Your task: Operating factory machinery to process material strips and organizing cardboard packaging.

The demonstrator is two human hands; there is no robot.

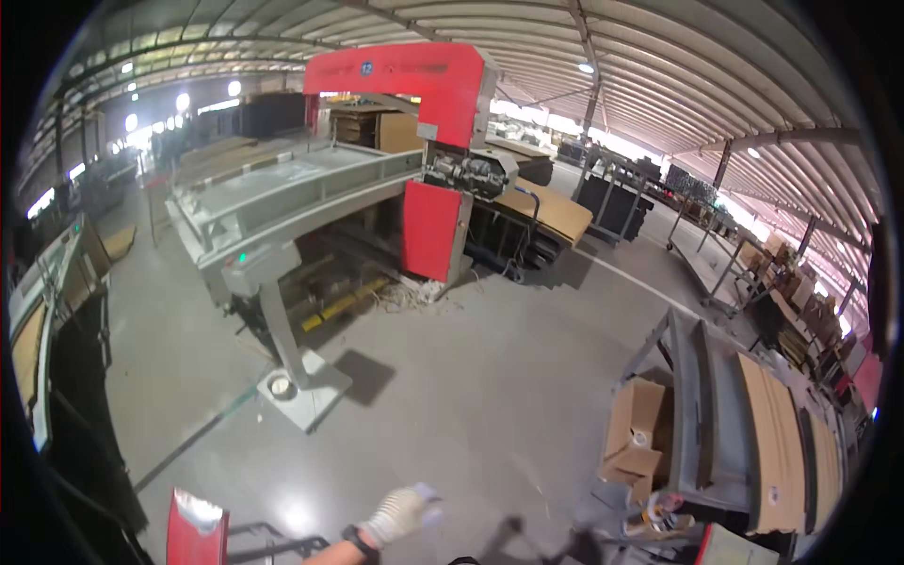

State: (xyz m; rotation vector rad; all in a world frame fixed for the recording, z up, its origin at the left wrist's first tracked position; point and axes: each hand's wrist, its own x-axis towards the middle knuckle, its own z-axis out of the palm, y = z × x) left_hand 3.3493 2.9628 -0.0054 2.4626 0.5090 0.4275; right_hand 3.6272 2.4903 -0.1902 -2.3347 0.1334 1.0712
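My left hand [403, 516] reaches in from the lower edge, in a pale knitted glove with greyish fingertips and a dark band [358, 540] round the wrist. Its fingers point to the right and are smeared, so whether they are closed cannot be made out. No held object is visible. Beside the forearm, at lower left, stand a red panel [196, 532] with a worn white top and a dark metal frame [273, 546]. My right hand is out of view.
A large machine with a red arch [395, 71] and grey bed [311, 188] stands ahead. Its control post rises from a white base plate [315, 400]. At right, a grey metal rack [730, 424] holds brown boards [772, 443] beside an open cardboard box [636, 433]. Carts line the far right.
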